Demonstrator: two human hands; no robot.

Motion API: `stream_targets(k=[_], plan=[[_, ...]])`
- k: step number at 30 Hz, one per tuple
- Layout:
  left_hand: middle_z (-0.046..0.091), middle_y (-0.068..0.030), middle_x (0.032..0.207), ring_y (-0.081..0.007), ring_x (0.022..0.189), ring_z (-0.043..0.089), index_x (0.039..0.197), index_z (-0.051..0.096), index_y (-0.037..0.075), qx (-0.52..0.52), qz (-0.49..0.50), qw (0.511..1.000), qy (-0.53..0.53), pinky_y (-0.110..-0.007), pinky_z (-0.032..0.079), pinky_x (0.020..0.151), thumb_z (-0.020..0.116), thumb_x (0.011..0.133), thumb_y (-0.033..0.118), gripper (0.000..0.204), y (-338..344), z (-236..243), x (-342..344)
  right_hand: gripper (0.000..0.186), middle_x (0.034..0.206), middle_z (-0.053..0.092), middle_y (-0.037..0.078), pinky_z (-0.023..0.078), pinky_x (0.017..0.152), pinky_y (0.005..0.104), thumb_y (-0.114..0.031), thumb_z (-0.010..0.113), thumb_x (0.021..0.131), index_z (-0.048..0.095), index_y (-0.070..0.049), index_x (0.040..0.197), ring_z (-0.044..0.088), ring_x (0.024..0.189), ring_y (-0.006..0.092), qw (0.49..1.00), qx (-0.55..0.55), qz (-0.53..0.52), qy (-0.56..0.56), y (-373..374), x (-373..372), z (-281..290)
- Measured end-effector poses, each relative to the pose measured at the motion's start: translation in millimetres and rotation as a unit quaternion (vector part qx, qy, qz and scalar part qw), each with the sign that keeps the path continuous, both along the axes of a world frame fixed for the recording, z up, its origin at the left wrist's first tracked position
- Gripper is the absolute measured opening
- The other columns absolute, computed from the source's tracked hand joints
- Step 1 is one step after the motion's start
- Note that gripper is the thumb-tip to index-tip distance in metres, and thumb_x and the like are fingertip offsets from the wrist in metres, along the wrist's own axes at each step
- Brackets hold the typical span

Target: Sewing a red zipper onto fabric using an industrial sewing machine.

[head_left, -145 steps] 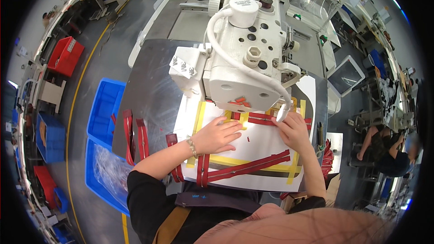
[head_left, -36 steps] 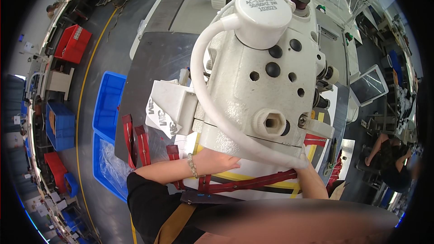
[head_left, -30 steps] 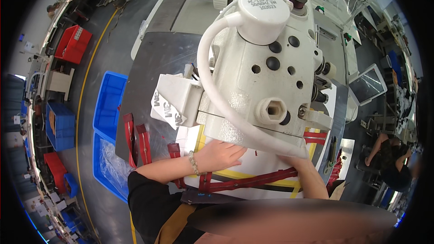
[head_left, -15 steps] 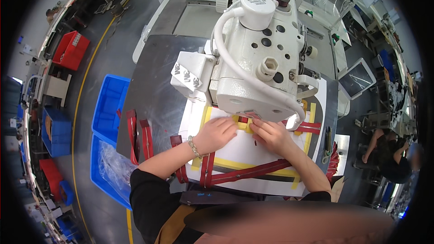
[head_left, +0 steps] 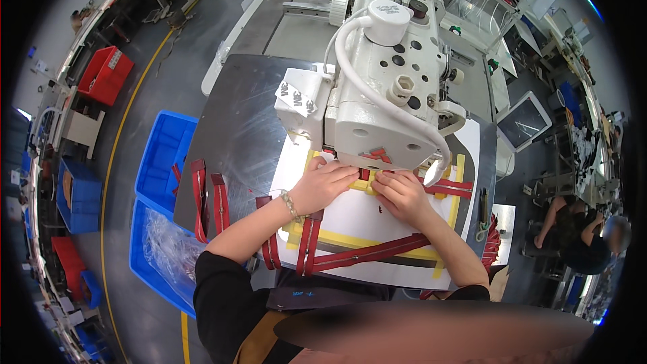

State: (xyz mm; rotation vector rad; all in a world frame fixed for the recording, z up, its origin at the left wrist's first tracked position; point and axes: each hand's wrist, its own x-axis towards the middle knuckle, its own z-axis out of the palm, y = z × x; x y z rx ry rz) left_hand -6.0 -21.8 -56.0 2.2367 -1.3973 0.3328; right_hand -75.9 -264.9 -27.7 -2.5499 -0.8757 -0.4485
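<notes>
I'm looking down on the big cream sewing machine sitting on the grey counter, its head hanging right over the work. Under it lies a flat white board edged with yellow tape, and I judge that board to be stiff and light, something I'd slide rather than lift. Red straps run across the board, some crossing near its front edge, more ending just under the machine head; they look soft and floppy, likely to shift unless pinned flat. My left hand lies palm down, fingers spread, pressing on the board and the yellow strip at the machine's foot. My right hand sits just beside it, fingertips bunched on the strap end there; whether it pinches the strap or only presses it, I cannot tell. The two hands are almost touching. Best hold, I reckon, is flat pressure near the strap ends, well clear of the needle. More red straps hang off the counter's left edge above blue bins.
</notes>
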Motion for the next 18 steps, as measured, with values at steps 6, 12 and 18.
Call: stream_targets(k=[6, 12, 18], plan=[[0.06, 0.0042, 0.12, -0.011, 0.105, 0.055, 0.116, 0.063, 0.015, 0.033, -0.029, 0.999, -0.003, -0.039, 0.034, 0.09, 0.065, 0.082, 0.024, 0.035, 2, 1, 9, 0.027, 0.108, 0.065, 0.007, 0.047, 0.086, 0.0381, -0.011, 0.071, 0.074, 0.065, -0.006, 0.101, 0.062, 0.1, 0.0217, 1.0, -0.001, -0.005, 0.004, 2, 0, 1], [0.058, 0.0064, 0.123, -0.009, 0.103, 0.056, 0.123, 0.057, 0.019, 0.077, -0.05, 0.995, -0.045, -0.041, 0.034, 0.091, 0.062, 0.085, 0.028, 0.039, 3, 1, 17, 0.028, 0.108, 0.065, 0.006, 0.046, 0.087, 0.0372, -0.011, 0.071, 0.074, 0.065, -0.007, 0.101, 0.062, 0.1, 0.0206, 1.0, -0.006, -0.006, 0.002, -1, 0, -4], [0.059, 0.0068, 0.122, -0.0088, 0.101, 0.058, 0.124, 0.056, 0.02, 0.087, -0.06, 0.993, -0.05, -0.04, 0.035, 0.089, 0.06, 0.086, 0.029, 0.04, 4, 1, 20, 0.029, 0.109, 0.065, 0.004, 0.046, 0.083, 0.0342, -0.013, 0.072, 0.074, 0.066, -0.008, 0.102, 0.062, 0.099, 0.019, 1.0, -0.012, -0.006, 0.005, -1, 1, 0]])
